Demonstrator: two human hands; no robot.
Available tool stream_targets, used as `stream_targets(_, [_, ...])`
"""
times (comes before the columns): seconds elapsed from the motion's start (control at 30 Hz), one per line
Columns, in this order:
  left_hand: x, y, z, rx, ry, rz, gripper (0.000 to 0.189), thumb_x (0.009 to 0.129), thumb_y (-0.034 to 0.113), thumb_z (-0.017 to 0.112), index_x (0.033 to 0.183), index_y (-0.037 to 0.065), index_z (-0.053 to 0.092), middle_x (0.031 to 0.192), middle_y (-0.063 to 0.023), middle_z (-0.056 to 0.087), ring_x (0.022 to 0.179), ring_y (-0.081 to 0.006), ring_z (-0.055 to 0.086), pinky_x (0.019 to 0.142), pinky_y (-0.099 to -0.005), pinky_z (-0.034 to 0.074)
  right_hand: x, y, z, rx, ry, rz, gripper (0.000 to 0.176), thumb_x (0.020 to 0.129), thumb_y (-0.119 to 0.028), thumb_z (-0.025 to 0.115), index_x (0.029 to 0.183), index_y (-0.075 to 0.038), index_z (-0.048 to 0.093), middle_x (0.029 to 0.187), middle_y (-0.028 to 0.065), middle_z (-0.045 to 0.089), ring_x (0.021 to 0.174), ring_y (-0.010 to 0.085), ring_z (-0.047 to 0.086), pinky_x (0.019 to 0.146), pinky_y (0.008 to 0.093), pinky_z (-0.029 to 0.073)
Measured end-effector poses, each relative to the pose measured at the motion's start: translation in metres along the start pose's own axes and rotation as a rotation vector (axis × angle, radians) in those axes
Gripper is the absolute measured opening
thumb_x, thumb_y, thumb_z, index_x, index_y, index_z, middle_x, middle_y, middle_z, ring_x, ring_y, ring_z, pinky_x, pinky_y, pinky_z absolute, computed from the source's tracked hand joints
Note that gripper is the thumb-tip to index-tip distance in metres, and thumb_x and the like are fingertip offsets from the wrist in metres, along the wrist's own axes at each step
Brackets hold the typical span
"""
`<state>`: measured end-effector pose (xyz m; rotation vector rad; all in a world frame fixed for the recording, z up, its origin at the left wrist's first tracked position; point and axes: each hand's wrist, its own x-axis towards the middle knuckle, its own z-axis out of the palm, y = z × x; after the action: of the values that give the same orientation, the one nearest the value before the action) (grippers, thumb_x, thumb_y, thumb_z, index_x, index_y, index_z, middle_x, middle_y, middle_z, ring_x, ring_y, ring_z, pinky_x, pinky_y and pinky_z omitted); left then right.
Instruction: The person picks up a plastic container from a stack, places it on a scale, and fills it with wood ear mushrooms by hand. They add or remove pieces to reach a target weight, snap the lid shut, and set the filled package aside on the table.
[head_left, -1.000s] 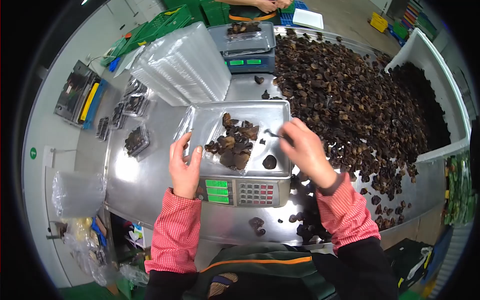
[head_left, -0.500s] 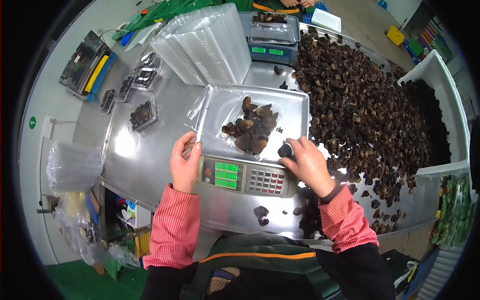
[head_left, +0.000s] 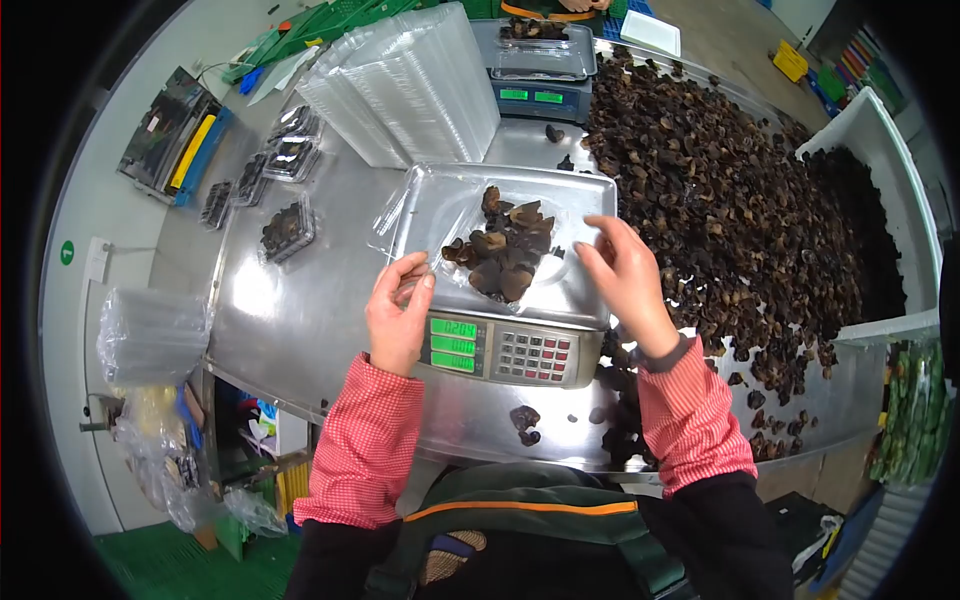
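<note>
A silver digital scale [head_left: 590, 350] stands before me, its green display lit. On its metal pan [head_left: 600, 215] lies a clear plastic tray [head_left: 445, 215] holding dark brown wood ear mushrooms [head_left: 505, 255]. Loosely curled at the pan's lower left corner is my left hand [head_left: 398, 315], nothing visible between its thumb and fingers. My right hand [head_left: 630, 285] hovers over the pan's right side, thumb and forefinger apart and empty. One small dark scrap lies on the tray's right part, near my right fingertips.
A large heap of wood ear mushrooms [head_left: 710, 190] covers the table's right side, beside a white foam box [head_left: 885, 110]. Stacked clear trays [head_left: 410, 90] stand behind the scale. Filled packs [head_left: 287, 228] sit left. Across is a second scale [head_left: 540, 100] and a co-worker's hands [head_left: 580, 5].
My right hand has let go of a dark mushroom piece and moved up over the pan. My left hand has shifted slightly right. The scale's top reading has risen.
</note>
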<state>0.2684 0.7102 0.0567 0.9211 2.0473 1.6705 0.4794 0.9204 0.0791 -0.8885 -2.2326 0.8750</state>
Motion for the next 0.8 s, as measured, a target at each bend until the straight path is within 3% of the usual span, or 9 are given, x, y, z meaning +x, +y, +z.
stream_targets(0.17, [0.005, 0.000, 0.004, 0.130, 0.022, 0.046, 0.028, 0.093, 0.007, 0.068, 0.121, 0.003, 0.066, 0.111, -0.0067, 0.067, 0.103, -0.0135, 0.063, 0.091, -0.0277, 0.050, -0.044, 0.025, -0.005, 0.005, -0.050, 0.037, 0.021, 0.089, -0.015, 0.069, 0.105, -0.002, 0.067, 0.088, 0.0124, 0.063, 0.075, 0.0279, 0.063, 0.066, 0.0376, 0.049])
stream_targets(0.27, [0.011, 0.015, 0.013, 0.341, -0.006, 0.115, 0.028, 0.086, 0.004, 0.071, 0.114, 0.007, 0.070, 0.108, -0.0070, 0.067, 0.102, -0.0193, 0.064, 0.090, -0.0321, 0.050, -0.060, 0.030, -0.010, -0.018, -0.058, 0.031, 0.016, 0.089, -0.012, 0.068, 0.100, -0.002, 0.068, 0.088, 0.0123, 0.064, 0.076, 0.0291, 0.064, 0.067, 0.0379, 0.050])
stream_targets(0.4, [0.030, 0.015, 0.030, 0.646, -0.050, 0.486, 0.036, 0.073, 0.001, 0.073, 0.107, 0.012, 0.072, 0.113, -0.0092, 0.063, 0.113, -0.0322, 0.056, 0.094, -0.0417, 0.045, -0.074, 0.036, -0.018, -0.072, -0.050, 0.024, 0.012, 0.088, -0.010, 0.068, 0.096, -0.002, 0.068, 0.089, 0.0126, 0.066, 0.078, 0.0309, 0.065, 0.069, 0.0378, 0.051])
stream_targets(0.53, [0.047, 0.019, 0.046, 0.963, -0.129, 0.748, 0.030, 0.070, 0.004, 0.072, 0.099, 0.012, 0.071, 0.119, -0.0102, 0.060, 0.119, -0.0351, 0.053, 0.096, -0.0462, 0.043, -0.078, 0.036, -0.020, -0.003, -0.036, 0.041, 0.010, 0.087, -0.008, 0.068, 0.094, -0.001, 0.068, 0.088, 0.0131, 0.067, 0.079, 0.0314, 0.066, 0.070, 0.0377, 0.052])
stream_targets(0.63, [0.056, 0.017, 0.050, 1.083, -0.190, 0.773, 0.022, 0.073, 0.005, 0.073, 0.094, 0.012, 0.070, 0.118, -0.0085, 0.061, 0.120, -0.0341, 0.053, 0.096, -0.0455, 0.043, -0.082, 0.038, -0.021, 0.004, -0.028, 0.044, 0.009, 0.088, -0.007, 0.067, 0.093, -0.001, 0.068, 0.088, 0.0130, 0.067, 0.079, 0.0315, 0.066, 0.069, 0.0376, 0.052])
stream_targets(0.8, [0.045, 0.023, 0.048, 0.883, -0.053, 0.687, 0.014, 0.075, 0.007, 0.075, 0.087, 0.011, 0.069, 0.106, -0.0029, 0.065, 0.111, -0.0288, 0.057, 0.091, -0.0416, 0.045, -0.094, 0.036, -0.025, 0.030, -0.024, 0.056, 0.011, 0.088, -0.009, 0.068, 0.096, -0.001, 0.069, 0.083, 0.0125, 0.065, 0.074, 0.0284, 0.065, 0.067, 0.0353, 0.051])
